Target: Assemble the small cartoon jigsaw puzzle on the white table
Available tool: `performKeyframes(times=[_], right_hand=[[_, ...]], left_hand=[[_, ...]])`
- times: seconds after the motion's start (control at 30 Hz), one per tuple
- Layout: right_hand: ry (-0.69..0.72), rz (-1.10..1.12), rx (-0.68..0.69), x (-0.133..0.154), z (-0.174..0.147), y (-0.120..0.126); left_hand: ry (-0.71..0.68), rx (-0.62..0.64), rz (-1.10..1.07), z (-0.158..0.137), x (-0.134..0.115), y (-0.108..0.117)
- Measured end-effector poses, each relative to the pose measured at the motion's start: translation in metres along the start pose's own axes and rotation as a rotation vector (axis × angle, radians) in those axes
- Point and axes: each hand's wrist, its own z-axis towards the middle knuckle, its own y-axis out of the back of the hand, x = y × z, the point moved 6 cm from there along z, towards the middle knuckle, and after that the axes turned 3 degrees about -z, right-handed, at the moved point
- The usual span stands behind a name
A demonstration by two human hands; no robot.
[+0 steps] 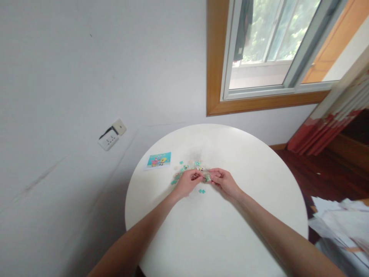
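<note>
White round bench (pixel 245 223) below window (pixel 262 42). Right hand (pixel 225 182) pinches green puzzle piece (pixel 208 178) above bench middle; left hand (pixel 186 184) fingertips just beside, can't tell if gripping. Loose pieces (pixel 197 164) beyond left hand, small green pair (pixel 201 191) nearer, picture card (pixel 159 160) farther left.

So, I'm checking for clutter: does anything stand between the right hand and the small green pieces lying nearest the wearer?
Nothing visible does; just white tabletop shows between the right hand and those green pieces.
</note>
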Motion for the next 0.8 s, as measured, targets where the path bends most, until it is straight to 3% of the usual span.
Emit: performKeyframes(times=[0.2,0.43,0.7,0.8], right_hand=[[0.056,-0.062,0.057,-0.004,0.006,0.0],[0.328,-0.538,-0.063,0.003,0.008,0.001],[0.369,-0.775,-0.172,0.003,0.01,0.017],[0.359,-1.002,-0.235,0.013,0.02,0.018]], left_hand=[[0.067,0.117,-0.183,-0.006,-0.003,-0.01],[0.123,0.024,-0.114,-0.006,0.01,-0.011],[-0.076,-0.175,0.357,0.0,-0.006,0.031],[-0.134,-0.199,0.415,0.001,-0.009,0.04]])
